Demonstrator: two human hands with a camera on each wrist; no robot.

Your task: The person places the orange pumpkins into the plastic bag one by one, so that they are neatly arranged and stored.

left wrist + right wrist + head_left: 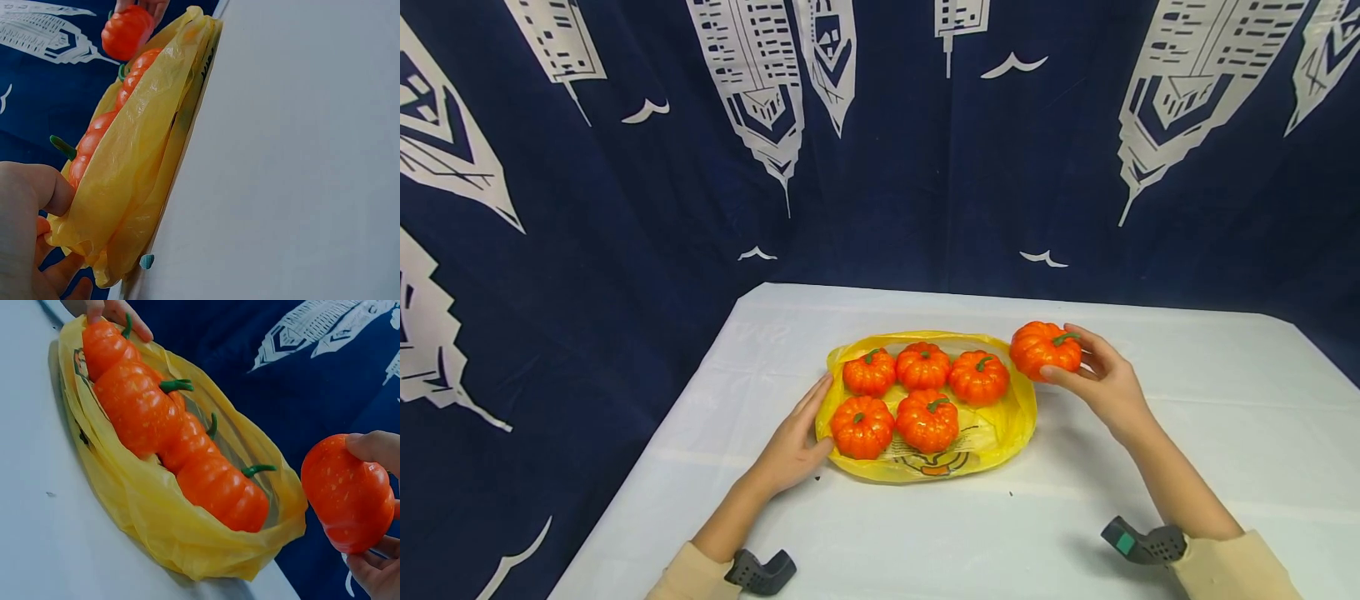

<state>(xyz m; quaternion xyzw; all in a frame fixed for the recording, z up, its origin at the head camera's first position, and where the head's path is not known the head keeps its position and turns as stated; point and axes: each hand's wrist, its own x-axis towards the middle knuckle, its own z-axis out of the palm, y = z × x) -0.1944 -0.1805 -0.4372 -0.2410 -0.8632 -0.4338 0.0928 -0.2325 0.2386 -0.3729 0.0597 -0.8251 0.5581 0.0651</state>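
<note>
My right hand holds an orange pumpkin with a green stem, thumb and fingers on opposite sides, just off the right end of a yellow plastic bag. Several more pumpkins sit in the wide-mouthed bag. At its left end, my left hand rests against the rim, fingers stretched along the side and the thumb apart from them. The left wrist view shows that thumb over the near rim, beside a pumpkin. In the right wrist view, the held pumpkin is clear of the bag.
The bag lies on a white-covered table. Behind and left hangs a dark blue cloth printed with white buildings and birds. A small dark speck lies near the left hand. Dark bands are worn on both wrists.
</note>
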